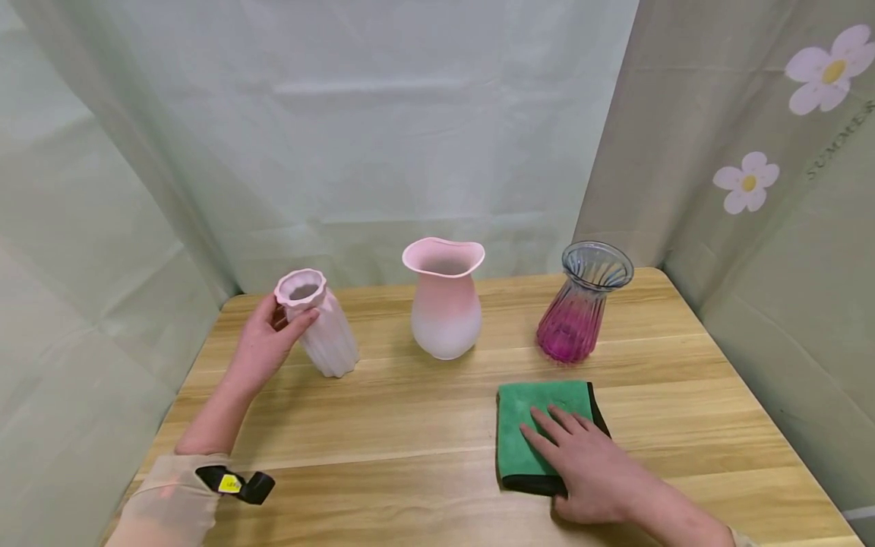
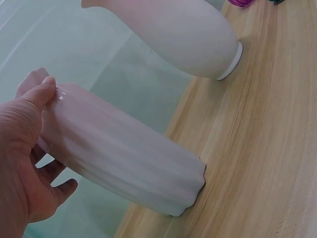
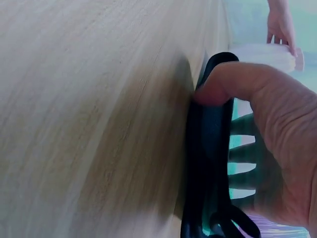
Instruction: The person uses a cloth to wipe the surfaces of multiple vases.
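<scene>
At the table's left, my left hand [image 1: 262, 346] holds a pale pink ribbed vase [image 1: 330, 334] near its scalloped mouth, the thumb pressed to one side. That vase leans a little in the head view; in the left wrist view its base [image 2: 185, 193] is at the wooden surface. My right hand [image 1: 591, 465] rests on a folded green cloth [image 1: 540, 399] with black edging, fingers spread across the top. In the right wrist view, the thumb [image 3: 218, 87] lies against the cloth's black edge [image 3: 205, 148].
A pink-to-white vase [image 1: 446, 315] with a wavy rim stands mid-table near the back. Right of it is a ribbed glass vase [image 1: 573, 315], blue-grey above and magenta below. Pale curtains [image 1: 410, 137] hang behind and beside the wooden table [image 1: 383, 441].
</scene>
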Motion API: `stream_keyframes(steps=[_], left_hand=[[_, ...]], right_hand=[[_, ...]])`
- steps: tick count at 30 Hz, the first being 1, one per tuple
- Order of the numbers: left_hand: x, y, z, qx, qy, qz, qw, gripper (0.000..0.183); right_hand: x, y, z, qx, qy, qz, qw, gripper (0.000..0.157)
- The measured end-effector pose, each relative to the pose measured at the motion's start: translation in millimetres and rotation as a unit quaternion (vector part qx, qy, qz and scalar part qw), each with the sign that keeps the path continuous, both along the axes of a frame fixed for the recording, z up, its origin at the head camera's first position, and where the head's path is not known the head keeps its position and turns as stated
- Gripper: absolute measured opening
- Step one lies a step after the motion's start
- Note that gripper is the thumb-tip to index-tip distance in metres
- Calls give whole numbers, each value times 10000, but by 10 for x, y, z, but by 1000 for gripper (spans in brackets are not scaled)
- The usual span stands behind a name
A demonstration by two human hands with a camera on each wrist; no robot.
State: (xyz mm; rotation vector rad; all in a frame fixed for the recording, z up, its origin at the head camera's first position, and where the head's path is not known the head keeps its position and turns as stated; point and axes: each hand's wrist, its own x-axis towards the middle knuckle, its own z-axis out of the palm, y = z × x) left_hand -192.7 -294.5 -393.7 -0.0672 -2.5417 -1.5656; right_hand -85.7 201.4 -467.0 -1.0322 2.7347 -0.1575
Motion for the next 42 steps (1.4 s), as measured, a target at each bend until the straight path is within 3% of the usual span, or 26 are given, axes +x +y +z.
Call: stream_keyframes(steps=[6,12,21,28,37,42], left_hand=[[19,2,8,38,-29,28,10000,69],[21,-13,-7,-17,82,25,10000,68],[11,-22,-3,-124,24,0,9999,69],[9,-3,19,-118,-56,-45,9999,70],[7,-7,48,-251,-122,-45,9996,73],[8,-12,82,-344,-182,-85,9992,76]], right_hand=[[3,-48,-12,11,148,-47,9999,83],[-21,-85,-99,-81,818,97,9966,75],[-47,-211,-198,-444,1888,-246,9807,45],[-90,-268,-242,-790,2675,-302,9598,33],[-120,-242,-142,-978,2687,-581,9565,31],[-133,-206,-48,-929,2575,-816,9583,37]])
